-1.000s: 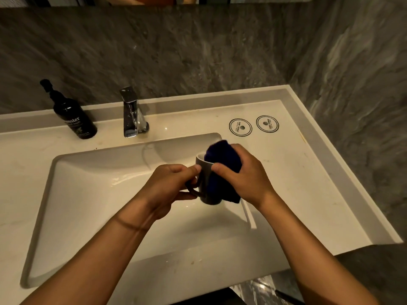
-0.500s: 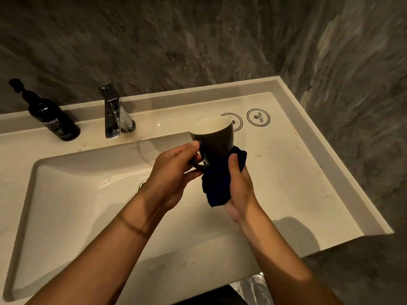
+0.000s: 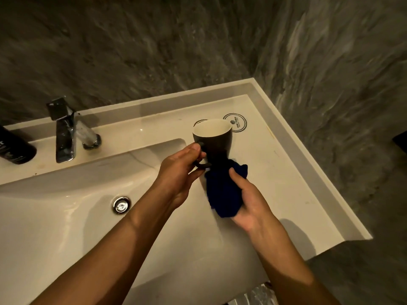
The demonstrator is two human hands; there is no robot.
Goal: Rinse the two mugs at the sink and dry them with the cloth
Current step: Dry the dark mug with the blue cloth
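Above the right end of the sink [image 3: 66, 216], where the basin meets the flat surface [image 3: 286, 183], a dark mug [image 3: 217, 142] with a pale inside is held upright in the air. The left hand [image 3: 178, 172] is closed on the handle, thumb on top and fingers curled beneath it, so that the grip there is a pinch on a thin loop. The right hand [image 3: 246, 201] is wrapped round a bunched dark blue cloth [image 3: 224, 192], which is pressed against the mug's base and lower wall. Only one mug can be seen; where the second one stands cannot be told from this view.

The step in hand is judged to be the drying of the underside. The chief risk lies in the handle: if it is wet, the mug could be twisted out of the pinch by the rubbing force from below, and a fall onto the hard basin or surface would likely chip or break it. Water left inside could be spilled if the mug were tipped during wiping. The cloth is bunched rather than spread, so damp patches might be missed. The two round coasters [image 3: 234, 124] just behind the mug appear to be the likely landing place, and a careless set-down there might knock the mug's foot on the raised rim [image 3: 297, 137].
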